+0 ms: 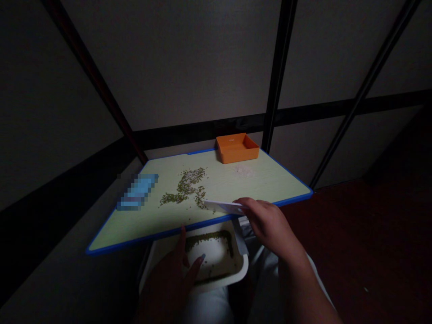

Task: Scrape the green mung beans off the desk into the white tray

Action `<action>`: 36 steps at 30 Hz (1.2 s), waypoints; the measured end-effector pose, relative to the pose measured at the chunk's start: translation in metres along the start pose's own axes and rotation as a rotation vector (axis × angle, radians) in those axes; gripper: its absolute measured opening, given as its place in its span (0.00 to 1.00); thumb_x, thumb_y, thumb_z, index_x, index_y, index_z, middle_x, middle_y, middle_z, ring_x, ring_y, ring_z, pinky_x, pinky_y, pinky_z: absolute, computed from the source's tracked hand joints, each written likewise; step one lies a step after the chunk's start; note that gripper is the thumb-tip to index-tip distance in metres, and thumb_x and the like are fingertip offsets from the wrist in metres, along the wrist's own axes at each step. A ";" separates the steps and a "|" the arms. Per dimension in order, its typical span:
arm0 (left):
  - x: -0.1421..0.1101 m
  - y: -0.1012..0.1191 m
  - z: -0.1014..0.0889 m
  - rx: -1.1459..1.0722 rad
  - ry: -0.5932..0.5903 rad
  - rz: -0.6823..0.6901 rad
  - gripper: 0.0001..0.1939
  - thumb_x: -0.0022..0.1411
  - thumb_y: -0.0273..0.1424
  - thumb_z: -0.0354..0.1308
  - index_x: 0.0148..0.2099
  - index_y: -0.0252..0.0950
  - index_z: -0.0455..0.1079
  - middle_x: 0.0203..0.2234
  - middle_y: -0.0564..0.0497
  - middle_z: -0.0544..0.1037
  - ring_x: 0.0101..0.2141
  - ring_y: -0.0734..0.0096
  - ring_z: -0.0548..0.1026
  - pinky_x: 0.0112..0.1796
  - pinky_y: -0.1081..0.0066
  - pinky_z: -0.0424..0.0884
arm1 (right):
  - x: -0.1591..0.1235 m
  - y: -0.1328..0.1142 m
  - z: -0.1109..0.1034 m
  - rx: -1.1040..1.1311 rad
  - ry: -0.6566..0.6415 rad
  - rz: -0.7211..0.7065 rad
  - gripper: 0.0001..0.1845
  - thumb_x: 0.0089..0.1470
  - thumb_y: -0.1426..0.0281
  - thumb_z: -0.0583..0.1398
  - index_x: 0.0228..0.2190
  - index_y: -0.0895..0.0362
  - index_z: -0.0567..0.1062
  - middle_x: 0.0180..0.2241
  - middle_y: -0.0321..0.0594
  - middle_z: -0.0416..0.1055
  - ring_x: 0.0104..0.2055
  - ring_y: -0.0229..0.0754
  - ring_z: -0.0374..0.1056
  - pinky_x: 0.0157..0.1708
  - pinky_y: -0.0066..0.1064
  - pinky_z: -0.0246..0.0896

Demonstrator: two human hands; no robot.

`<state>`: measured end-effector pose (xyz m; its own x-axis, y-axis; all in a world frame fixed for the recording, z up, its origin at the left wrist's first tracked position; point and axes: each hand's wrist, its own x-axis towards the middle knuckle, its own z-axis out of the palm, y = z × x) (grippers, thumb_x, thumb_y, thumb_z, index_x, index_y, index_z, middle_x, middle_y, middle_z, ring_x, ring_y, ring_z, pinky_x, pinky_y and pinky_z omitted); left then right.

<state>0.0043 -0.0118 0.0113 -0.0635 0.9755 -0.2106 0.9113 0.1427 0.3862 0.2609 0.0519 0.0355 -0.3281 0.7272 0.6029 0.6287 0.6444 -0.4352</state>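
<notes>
My right hand [266, 220] is closed on a thin white flat scraper [222, 206], held low over the tabletop near its front edge. The scraper's far end is beside a scattered patch of small green-brown grains [185, 186]. Below the table edge is a white basin [242, 270], with more such grains along its inner walls. Dark in shadow, my left hand [172, 274] is over the basin's left part, thumb and index finger spread apart. The index fingertip is close to the table's blue edge; whether it touches cannot be made out.
The pale folding table [128, 229] has a blue rim. At its back stands an orange open box [239, 155], with a small pile of whitish bits [243, 171] in front. A pixelated blue item [137, 192] lies left. Panelled walls [189, 67] are behind; red floor [367, 234] is right.
</notes>
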 end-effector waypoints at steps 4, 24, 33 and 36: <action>0.000 -0.002 0.002 0.003 0.001 -0.004 0.44 0.63 0.50 0.38 0.73 0.31 0.31 0.36 0.49 0.76 0.38 0.63 0.74 0.40 0.65 0.63 | 0.001 0.003 0.002 0.000 -0.010 0.011 0.17 0.60 0.77 0.51 0.46 0.55 0.74 0.37 0.45 0.81 0.38 0.47 0.76 0.38 0.35 0.68; 0.001 0.000 0.001 0.003 0.017 -0.011 0.45 0.62 0.52 0.38 0.72 0.31 0.36 0.34 0.49 0.76 0.37 0.62 0.74 0.40 0.64 0.64 | -0.002 -0.002 -0.004 0.019 -0.001 0.000 0.18 0.60 0.76 0.50 0.46 0.55 0.74 0.36 0.45 0.81 0.37 0.47 0.77 0.38 0.36 0.70; -0.001 0.002 0.002 -0.001 0.011 -0.004 0.44 0.63 0.51 0.37 0.72 0.28 0.37 0.36 0.47 0.76 0.40 0.61 0.73 0.42 0.64 0.64 | -0.001 -0.011 -0.004 0.057 -0.039 -0.050 0.18 0.60 0.76 0.50 0.46 0.57 0.75 0.38 0.46 0.81 0.39 0.48 0.77 0.38 0.37 0.70; -0.001 0.001 0.002 -0.001 0.010 -0.001 0.45 0.63 0.51 0.37 0.72 0.29 0.34 0.36 0.47 0.76 0.39 0.61 0.73 0.42 0.63 0.64 | 0.000 -0.012 -0.004 0.055 -0.042 -0.068 0.18 0.60 0.76 0.50 0.46 0.57 0.76 0.38 0.45 0.81 0.39 0.48 0.77 0.38 0.37 0.70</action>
<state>0.0055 -0.0130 0.0102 -0.0686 0.9769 -0.2025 0.9107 0.1442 0.3871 0.2558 0.0427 0.0431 -0.3992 0.6898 0.6041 0.5647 0.7040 -0.4307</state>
